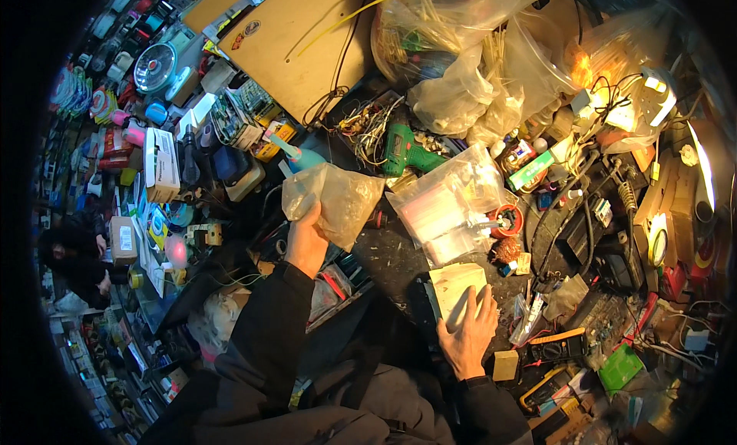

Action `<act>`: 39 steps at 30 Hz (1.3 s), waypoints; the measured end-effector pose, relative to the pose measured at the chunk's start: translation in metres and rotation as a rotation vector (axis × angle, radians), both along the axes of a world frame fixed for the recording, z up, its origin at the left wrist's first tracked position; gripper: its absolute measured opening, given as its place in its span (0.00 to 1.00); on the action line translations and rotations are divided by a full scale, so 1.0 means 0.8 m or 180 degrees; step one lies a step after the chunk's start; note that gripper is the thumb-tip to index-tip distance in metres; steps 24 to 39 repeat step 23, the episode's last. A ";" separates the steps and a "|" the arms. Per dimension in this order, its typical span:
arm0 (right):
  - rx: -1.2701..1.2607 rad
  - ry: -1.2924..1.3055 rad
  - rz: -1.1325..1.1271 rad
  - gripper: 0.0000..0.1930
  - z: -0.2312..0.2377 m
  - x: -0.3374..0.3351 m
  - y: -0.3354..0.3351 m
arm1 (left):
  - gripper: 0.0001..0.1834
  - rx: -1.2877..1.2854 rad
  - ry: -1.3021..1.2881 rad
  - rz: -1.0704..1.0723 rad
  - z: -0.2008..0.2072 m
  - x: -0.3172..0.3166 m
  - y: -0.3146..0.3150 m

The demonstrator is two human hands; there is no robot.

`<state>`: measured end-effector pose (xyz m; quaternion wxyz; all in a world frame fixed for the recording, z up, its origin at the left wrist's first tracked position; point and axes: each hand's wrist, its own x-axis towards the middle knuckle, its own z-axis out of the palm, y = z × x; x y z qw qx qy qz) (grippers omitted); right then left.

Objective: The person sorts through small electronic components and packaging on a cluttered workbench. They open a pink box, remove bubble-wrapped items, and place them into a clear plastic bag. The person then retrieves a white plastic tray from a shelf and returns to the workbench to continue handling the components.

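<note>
My left hand (pixel 305 244) is closed on the near edge of a cloudy, see-through plastic bag (pixel 338 202) and holds it up over the left side of the bench. The bag looks limp, and I cannot make out whether anything is in it. On the bench to the right, my right hand (pixel 468 341) lies with its fingers stretched out over a small pad of yellowish paper (pixel 454 280). Its fingertips rest on the lower right part of the pad. Just beyond the pad lie clear plastic bags (pixel 441 207) with pale pinkish contents.
A green power drill (pixel 411 149) lies behind the clear bags, beside tangled wires (pixel 368 126). To the right are a red round container (pixel 506 219), a coil of copper wire (pixel 506 251), black cables and a multimeter (pixel 556 347). A small tan block (pixel 505 365) sits by my right wrist.
</note>
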<state>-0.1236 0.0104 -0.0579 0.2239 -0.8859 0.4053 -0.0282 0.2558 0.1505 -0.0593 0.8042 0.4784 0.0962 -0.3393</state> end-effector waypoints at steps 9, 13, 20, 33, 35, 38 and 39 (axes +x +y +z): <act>-0.0071 -0.0224 -0.0003 0.57 0.020 -0.033 0.003 | 0.29 -0.0298 0.0532 -0.0391 -0.003 -0.030 -0.001; -0.0018 -0.0513 -0.0005 0.58 0.039 -0.052 -0.003 | 0.29 -0.0298 0.0528 -0.0483 -0.005 -0.038 -0.002; -0.0562 -0.0427 -0.0662 0.54 0.057 -0.106 -0.071 | 0.30 -0.0358 0.0883 -0.0650 -0.009 -0.048 0.007; -0.0840 -0.0244 -0.0962 0.54 0.026 -0.119 -0.123 | 0.34 -0.0307 0.0711 -0.0793 -0.011 -0.073 0.007; -0.0840 -0.0244 -0.0962 0.54 0.026 -0.119 -0.123 | 0.34 -0.0307 0.0711 -0.0793 -0.011 -0.073 0.007; -0.0840 -0.0244 -0.0962 0.54 0.026 -0.119 -0.123 | 0.34 -0.0307 0.0711 -0.0793 -0.011 -0.073 0.007; -0.0840 -0.0244 -0.0962 0.54 0.026 -0.119 -0.123 | 0.34 -0.0307 0.0711 -0.0793 -0.011 -0.073 0.007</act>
